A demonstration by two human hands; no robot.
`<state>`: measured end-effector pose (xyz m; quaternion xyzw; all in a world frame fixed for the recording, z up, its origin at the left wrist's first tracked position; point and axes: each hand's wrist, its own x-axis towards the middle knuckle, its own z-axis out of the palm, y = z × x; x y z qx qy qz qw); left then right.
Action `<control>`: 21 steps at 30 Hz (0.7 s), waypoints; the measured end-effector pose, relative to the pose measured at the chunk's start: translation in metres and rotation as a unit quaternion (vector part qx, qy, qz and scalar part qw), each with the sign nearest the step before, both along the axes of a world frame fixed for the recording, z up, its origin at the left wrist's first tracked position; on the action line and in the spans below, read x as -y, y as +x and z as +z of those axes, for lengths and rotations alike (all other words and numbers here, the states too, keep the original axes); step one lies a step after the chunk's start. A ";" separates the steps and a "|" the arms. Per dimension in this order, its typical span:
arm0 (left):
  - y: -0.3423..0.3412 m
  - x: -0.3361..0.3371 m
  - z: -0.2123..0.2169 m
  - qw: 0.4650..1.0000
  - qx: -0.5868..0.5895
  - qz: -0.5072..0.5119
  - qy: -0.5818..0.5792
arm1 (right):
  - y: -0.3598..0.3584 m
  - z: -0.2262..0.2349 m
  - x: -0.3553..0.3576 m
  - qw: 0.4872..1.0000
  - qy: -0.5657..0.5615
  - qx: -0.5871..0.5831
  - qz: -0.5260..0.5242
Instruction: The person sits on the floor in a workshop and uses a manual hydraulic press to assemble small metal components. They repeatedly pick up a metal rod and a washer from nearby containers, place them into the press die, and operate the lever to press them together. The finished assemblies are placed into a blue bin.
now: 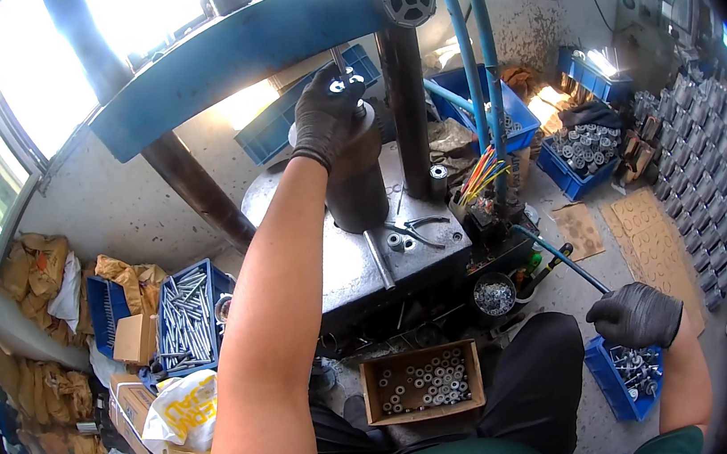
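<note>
My left hand (329,119), in a dark glove, is raised at the press with its fingers closed round a small round metal part (348,82). A thin shaft stands up from that part. Under the hand is a thick dark metal cylinder (355,188) on the press bed (347,278). My right hand (638,317), gloved as well, is closed at the lower end of a blue lever (555,257). Pliers (416,232), small metal rings (396,241) and a metal rod (379,259) lie on the bed in front of the cylinder.
A blue crossbeam (262,46) and dark columns (407,114) frame the work. A wooden box (423,383) of small rings sits between my legs. Blue bins hold rods (186,319) at left and metal parts (638,366) at right. Stacked metal cylinders (703,179) line the right side.
</note>
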<state>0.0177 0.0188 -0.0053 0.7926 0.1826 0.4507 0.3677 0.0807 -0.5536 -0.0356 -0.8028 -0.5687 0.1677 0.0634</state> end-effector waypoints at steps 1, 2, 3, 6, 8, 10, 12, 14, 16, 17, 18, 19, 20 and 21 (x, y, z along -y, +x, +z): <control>-0.001 -0.001 0.000 1.000 -0.001 0.001 0.003 | -0.001 0.001 -0.002 1.000 -0.026 0.012 0.006; -0.002 -0.002 -0.001 1.000 0.000 0.000 0.003 | -0.001 0.003 -0.003 0.998 -0.052 0.025 0.012; -0.001 0.000 -0.001 1.000 0.001 -0.002 -0.003 | -0.001 0.005 -0.003 1.000 -0.022 0.019 0.006; 0.000 0.003 0.001 1.000 -0.003 0.001 -0.027 | -0.002 0.010 -0.004 0.999 0.043 0.006 -0.018; -0.003 0.006 0.001 1.000 -0.004 0.006 -0.020 | -0.005 0.011 -0.007 0.998 0.054 0.001 -0.039; -0.004 0.008 0.002 1.000 -0.005 0.009 -0.005 | -0.005 0.007 -0.005 1.000 -0.015 0.013 -0.008; -0.005 0.009 0.003 1.000 -0.011 0.017 0.022 | -0.003 0.006 -0.004 0.998 -0.052 0.024 0.007; -0.005 0.008 0.005 0.999 -0.020 0.034 0.033 | -0.003 0.009 -0.005 0.998 -0.056 0.037 0.006; -0.006 0.009 0.006 0.998 -0.025 0.042 0.031 | -0.002 0.011 -0.007 0.999 -0.014 0.026 -0.011; -0.007 0.009 0.006 0.999 -0.026 0.039 0.024 | -0.002 0.012 -0.007 1.000 0.007 0.022 -0.021; -0.006 0.012 0.007 0.999 -0.026 0.035 0.016 | -0.004 0.012 -0.007 0.998 0.052 0.029 -0.034; -0.005 0.015 0.006 0.998 -0.033 0.042 0.044 | -0.008 0.013 -0.009 0.994 0.096 0.037 -0.047; -0.007 0.018 0.006 0.995 -0.040 0.047 0.073 | -0.012 0.013 -0.010 0.987 0.140 0.045 -0.061; -0.007 0.019 0.006 0.992 -0.047 0.051 0.101 | -0.014 0.011 -0.010 0.979 0.173 0.076 -0.069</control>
